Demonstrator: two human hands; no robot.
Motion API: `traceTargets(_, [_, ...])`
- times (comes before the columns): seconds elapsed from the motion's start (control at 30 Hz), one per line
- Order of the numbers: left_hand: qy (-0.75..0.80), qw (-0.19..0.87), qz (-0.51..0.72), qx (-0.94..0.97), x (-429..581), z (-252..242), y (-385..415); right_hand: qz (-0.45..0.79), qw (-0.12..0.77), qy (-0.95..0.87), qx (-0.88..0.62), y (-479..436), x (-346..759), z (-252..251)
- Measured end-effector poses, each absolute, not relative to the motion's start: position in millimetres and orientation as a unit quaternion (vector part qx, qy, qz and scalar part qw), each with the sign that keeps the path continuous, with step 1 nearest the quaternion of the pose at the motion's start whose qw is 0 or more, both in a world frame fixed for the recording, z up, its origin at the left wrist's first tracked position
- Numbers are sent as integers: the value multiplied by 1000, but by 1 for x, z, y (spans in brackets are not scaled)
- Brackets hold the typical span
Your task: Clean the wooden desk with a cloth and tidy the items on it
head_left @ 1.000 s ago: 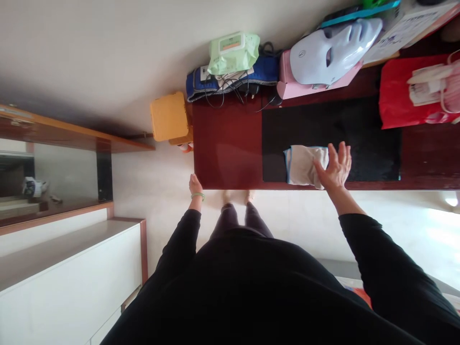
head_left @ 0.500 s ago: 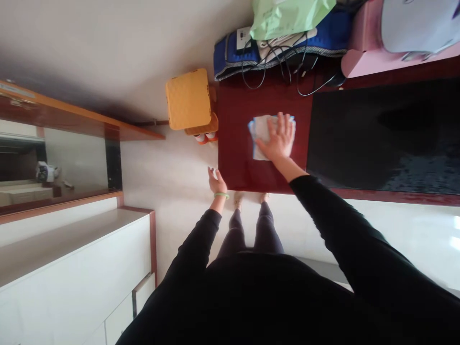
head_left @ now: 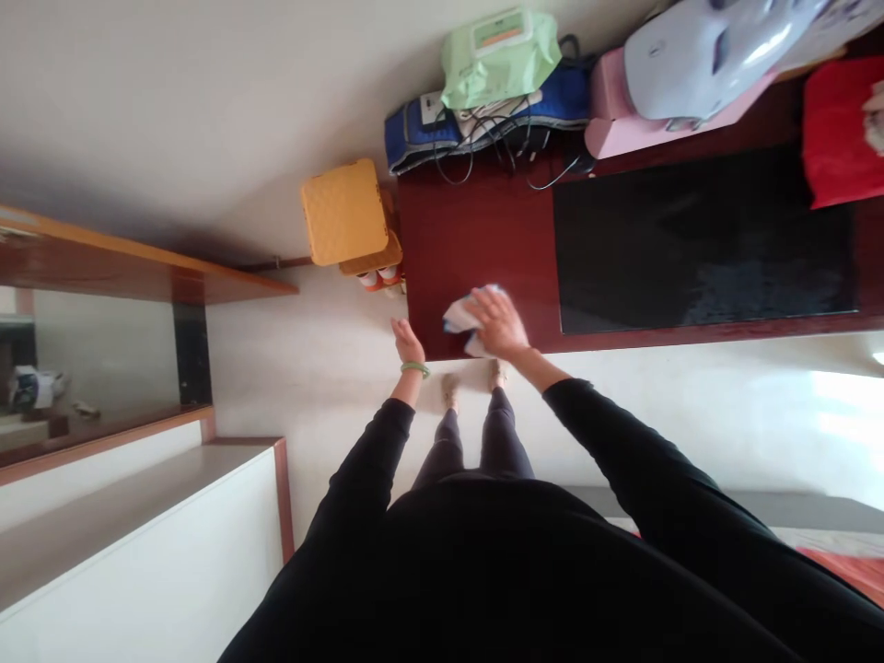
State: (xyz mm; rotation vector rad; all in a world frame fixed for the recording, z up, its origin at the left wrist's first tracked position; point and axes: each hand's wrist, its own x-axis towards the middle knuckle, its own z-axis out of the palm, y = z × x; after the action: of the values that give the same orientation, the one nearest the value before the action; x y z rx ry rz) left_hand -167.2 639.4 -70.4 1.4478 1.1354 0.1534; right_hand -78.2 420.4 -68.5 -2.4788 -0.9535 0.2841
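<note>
My right hand presses a white cloth with blue trim onto the near left corner of a dark red table, fingers curled over the bunched cloth. My left hand, with a green bracelet at the wrist, hovers just off the table's left edge, fingers loosely extended and holding nothing. A black mat covers the middle of the table to the right of the cloth.
At the table's far edge lie a blue bag with tangled cables, a green wipes pack, a pink box under a white face mask, and a red bag. A yellow stool stands left of the table. White cabinet at lower left.
My right hand slid the cloth from the mat leftward across the red tabletop, then back toward the near edge, where it now bunches up. My left hand stayed by the table's corner.
</note>
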Motion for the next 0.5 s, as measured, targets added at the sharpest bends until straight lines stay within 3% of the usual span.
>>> traceTargets(0.17, [512,499,63,696,-159,-68,627,-26,211,-54,-976,260,-26,-67])
traceTargets(0.33, [520,449,45,725,-160,-68,625,-86,228,228,-943,113,-13,-81])
traceTargets(0.5, [512,449,49,730,-162,-73,626,-135,305,285,-899,135,-41,-79])
